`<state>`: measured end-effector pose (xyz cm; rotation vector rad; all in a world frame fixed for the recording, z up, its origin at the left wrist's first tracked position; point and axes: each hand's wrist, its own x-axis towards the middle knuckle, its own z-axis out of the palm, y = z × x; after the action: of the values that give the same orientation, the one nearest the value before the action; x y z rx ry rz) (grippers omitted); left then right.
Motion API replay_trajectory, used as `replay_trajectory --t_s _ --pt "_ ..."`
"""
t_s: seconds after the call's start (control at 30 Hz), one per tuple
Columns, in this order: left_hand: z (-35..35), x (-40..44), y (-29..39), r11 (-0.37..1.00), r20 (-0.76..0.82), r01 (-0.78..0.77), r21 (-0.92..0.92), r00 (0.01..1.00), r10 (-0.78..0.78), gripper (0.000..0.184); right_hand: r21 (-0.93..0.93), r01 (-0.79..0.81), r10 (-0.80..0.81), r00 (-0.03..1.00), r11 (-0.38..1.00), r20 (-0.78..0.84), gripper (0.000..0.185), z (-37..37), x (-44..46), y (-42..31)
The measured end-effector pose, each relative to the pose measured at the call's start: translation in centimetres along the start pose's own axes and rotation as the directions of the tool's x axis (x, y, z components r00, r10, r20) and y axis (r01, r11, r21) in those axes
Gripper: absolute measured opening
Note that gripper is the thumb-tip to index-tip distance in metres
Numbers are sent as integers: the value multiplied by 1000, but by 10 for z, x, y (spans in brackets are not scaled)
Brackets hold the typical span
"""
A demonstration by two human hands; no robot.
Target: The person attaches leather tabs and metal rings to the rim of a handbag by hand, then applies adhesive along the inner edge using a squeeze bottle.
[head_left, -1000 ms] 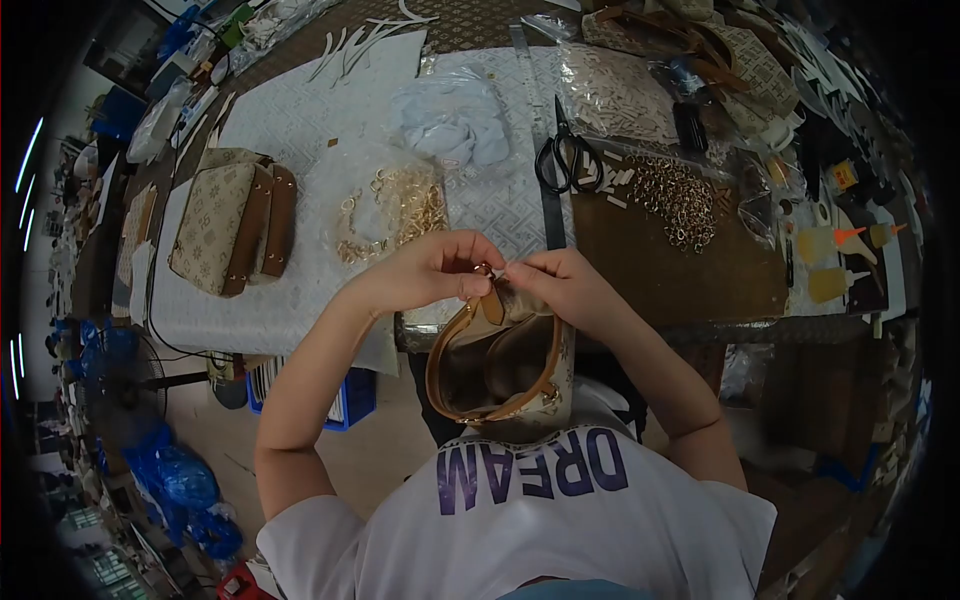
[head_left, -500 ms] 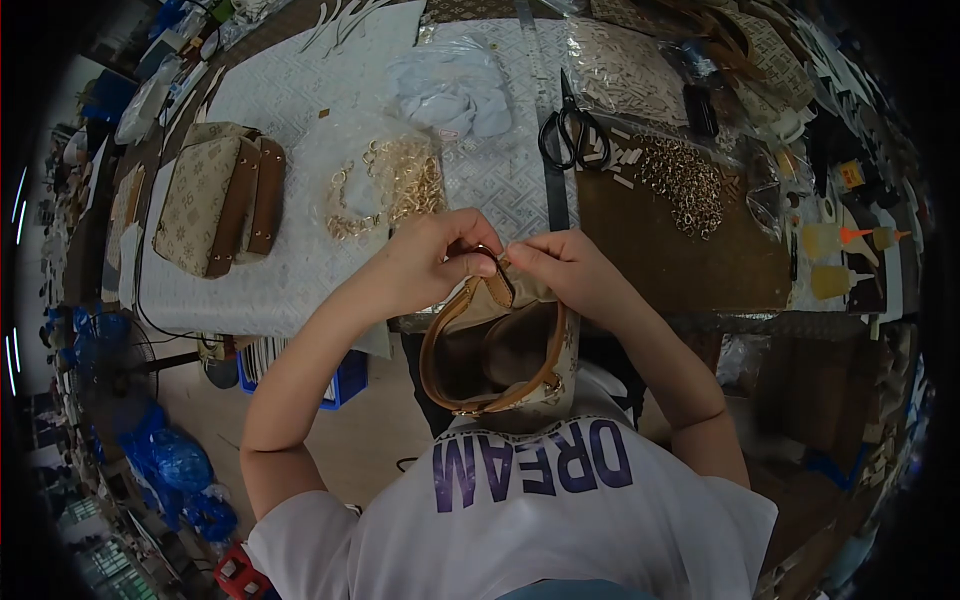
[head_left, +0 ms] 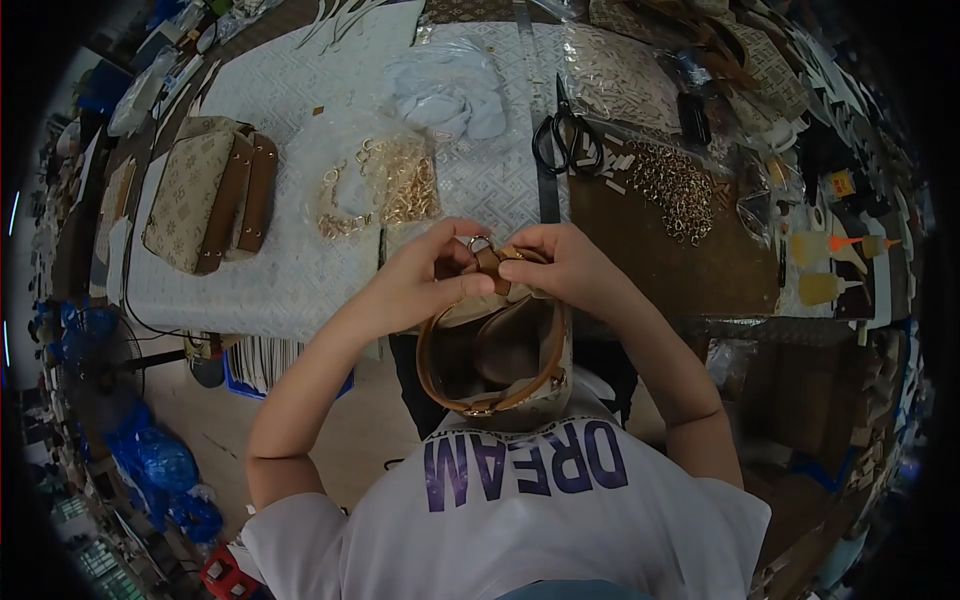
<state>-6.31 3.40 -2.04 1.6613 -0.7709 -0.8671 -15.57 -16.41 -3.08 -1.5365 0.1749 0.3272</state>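
"Left to right, how do the fingers stand?"

"The left hand (head_left: 430, 278) has thumb and fingers pinched on a brown leather tab (head_left: 488, 262), beside its metal ring (head_left: 480, 243). The tab lies between the hands, long axis slanting from ring toward the handbag (head_left: 512, 345). The right hand (head_left: 568, 268) is clamped on a tan leather fold (head_left: 524, 255), just right."

"Which hand is nearer the tab?"

"The left, touching it; whether the right touches too, I cannot tell. The handbag's mouth lies just bodyward of both sets of fingers."

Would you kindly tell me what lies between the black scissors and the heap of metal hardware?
The head view shows small pale pieces lying between the scissors and the metal hardware.
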Motion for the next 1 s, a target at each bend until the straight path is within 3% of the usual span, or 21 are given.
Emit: replay_trajectory --t_s 0.13,0.33,0.53,0.63,0.73,0.83,0.9,1.0 --pt "12 -3 -15 962 -83 64 -265 993 -89 45 -48 -14 12 999 999 -38 26 0 1 2" --pt "18 -3 -17 958 -151 74 -276 981 -119 47 -57 -52 48 997 997 -58 27 -2 -1 3" --pt "22 -5 -13 988 -197 63 -142 976 -91 47 7 -13 13 999 1000 -34 28 -2 -3 7" --pt "23 -3 -20 960 -180 52 -274 978 -104 37 -184 29 -51 992 982 -113 27 6 -4 5" --pt "11 -1 -18 935 -19 51 -352 998 -61 27 -239 81 -117 983 967 -139 30 14 -7 5" --pt "3 1 -7 967 -12 35 -252 999 -40 20 -397 91 -123 991 913 -54 32 13 -12 -15" --pt "1 5 -7 994 -29 16 112 999 -13 21 -420 75 -90 996 905 -17 29 9 -9 -13" --pt "2 3 11 950 -66 -63 306 994 88 23 -423 111 -133 991 899 -22 29 10 -5 -9"
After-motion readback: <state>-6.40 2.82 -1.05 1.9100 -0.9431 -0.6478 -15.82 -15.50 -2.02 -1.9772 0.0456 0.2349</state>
